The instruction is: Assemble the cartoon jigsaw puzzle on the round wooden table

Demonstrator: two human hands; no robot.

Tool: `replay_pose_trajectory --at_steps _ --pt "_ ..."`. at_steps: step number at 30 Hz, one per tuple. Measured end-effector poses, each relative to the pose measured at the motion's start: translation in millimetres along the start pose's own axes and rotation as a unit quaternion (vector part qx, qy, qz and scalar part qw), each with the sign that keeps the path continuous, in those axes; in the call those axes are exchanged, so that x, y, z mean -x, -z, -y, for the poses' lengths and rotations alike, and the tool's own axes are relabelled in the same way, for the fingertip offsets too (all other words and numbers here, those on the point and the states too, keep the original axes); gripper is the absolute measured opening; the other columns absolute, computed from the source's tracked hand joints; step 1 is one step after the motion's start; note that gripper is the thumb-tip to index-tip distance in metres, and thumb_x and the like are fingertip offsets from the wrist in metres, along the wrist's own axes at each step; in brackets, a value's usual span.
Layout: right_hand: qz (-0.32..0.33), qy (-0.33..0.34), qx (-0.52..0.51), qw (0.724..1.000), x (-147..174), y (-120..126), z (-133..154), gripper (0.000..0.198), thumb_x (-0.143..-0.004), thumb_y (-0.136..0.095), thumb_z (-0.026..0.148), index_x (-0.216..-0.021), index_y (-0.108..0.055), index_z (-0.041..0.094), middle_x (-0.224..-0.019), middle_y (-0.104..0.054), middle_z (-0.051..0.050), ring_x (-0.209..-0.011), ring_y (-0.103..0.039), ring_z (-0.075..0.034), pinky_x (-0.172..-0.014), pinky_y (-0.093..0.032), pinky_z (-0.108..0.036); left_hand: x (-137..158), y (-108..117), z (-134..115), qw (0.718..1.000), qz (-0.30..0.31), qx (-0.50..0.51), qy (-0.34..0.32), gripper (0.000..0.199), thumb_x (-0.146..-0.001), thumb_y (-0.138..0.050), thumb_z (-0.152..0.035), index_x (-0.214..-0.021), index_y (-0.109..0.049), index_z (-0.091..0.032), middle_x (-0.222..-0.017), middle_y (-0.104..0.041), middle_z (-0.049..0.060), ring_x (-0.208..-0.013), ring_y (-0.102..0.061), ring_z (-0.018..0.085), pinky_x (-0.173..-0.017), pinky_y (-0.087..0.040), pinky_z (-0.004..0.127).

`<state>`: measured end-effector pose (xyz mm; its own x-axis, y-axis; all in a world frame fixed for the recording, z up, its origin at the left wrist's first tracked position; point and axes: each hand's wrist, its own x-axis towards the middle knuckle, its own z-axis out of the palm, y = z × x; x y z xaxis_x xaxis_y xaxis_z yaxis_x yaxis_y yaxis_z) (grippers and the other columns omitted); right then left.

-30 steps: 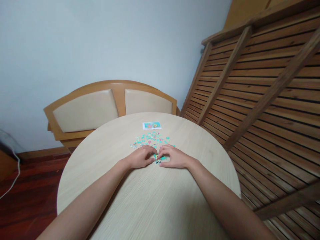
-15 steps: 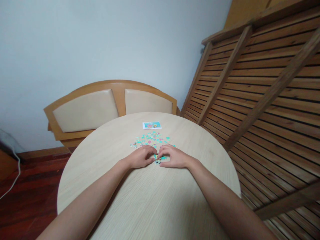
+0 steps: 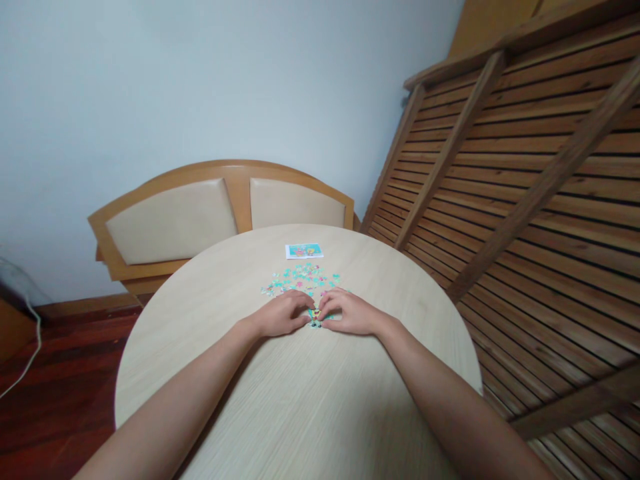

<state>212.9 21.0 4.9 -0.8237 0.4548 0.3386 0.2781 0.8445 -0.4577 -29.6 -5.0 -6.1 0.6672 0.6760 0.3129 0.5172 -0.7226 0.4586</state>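
A small cluster of joined jigsaw puzzle pieces [image 3: 315, 317], yellow, red and teal, lies flat on the round table between my hands. My left hand [image 3: 284, 313] rests at its left side, with curled fingers and thumb touching that edge. From the right, my right hand [image 3: 350, 312] holds the cluster's other side between bent fingers and thumb, hiding part of it. Just beyond my hands, many loose puzzle pieces [image 3: 300, 275], mostly teal with some pink, are scattered.
A picture card [image 3: 305, 251] in teal with cartoon figures lies behind the loose pieces. The pale round table [image 3: 280, 400] stands against a padded headboard [image 3: 173, 220]. Wooden slats [image 3: 500, 167] lean on the right; a white cable [image 3: 36, 340] hangs at the left.
My right fingertips have shifted slightly left over the cluster, nearer my left hand, and cover its teal right side. My left hand stays in place.
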Motion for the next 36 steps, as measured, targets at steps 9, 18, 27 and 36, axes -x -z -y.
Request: replay_pose_trajectory --at_steps 9,18,27,36 --pt "0.001 0.003 0.010 1.000 0 -1 0 0.010 -0.084 -0.073 0.028 -0.092 -0.078 0.028 -0.100 -0.071 -0.003 -0.101 -0.063 -0.020 -0.101 -0.044 -0.038 0 0 0 1.000 -0.006 0.003 -0.006 0.024 -0.088 -0.062 -0.025 -0.111 -0.068 -0.021 -0.114 -0.071 0.010 -0.109 -0.063 0.026 -0.101 -0.043 0.039" --pt "0.003 -0.001 0.015 1.000 0 -2 -1 0.017 -0.086 -0.071 0.030 -0.101 -0.077 0.026 -0.105 -0.071 -0.004 -0.104 -0.064 -0.020 -0.100 -0.045 -0.037 2 4 6 1.000 -0.010 -0.004 0.007 0.026 -0.093 -0.057 -0.031 -0.113 -0.067 -0.019 -0.117 -0.069 0.010 -0.110 -0.062 0.024 -0.101 -0.044 0.036" --pt "-0.002 0.002 -0.013 1.000 0 1 -2 0.010 -0.085 -0.071 0.026 -0.090 -0.079 0.024 -0.095 -0.074 -0.003 -0.092 -0.068 -0.017 -0.104 -0.044 -0.036 25 40 56 0.953 -0.125 -0.132 0.244 0.033 -0.088 -0.056 -0.033 -0.111 -0.070 -0.015 -0.116 -0.070 0.013 -0.108 -0.063 0.027 -0.098 -0.047 0.036" --pt "-0.010 -0.020 -0.006 1.000 0 5 1 0.013 -0.086 -0.070 0.029 -0.094 -0.077 0.023 -0.092 -0.076 -0.003 -0.094 -0.069 -0.019 -0.102 -0.045 -0.036 34 47 70 0.918 -0.115 -0.166 0.340 0.036 -0.090 -0.053 -0.035 -0.116 -0.068 -0.016 -0.120 -0.071 0.012 -0.108 -0.065 0.025 -0.089 -0.049 0.030"
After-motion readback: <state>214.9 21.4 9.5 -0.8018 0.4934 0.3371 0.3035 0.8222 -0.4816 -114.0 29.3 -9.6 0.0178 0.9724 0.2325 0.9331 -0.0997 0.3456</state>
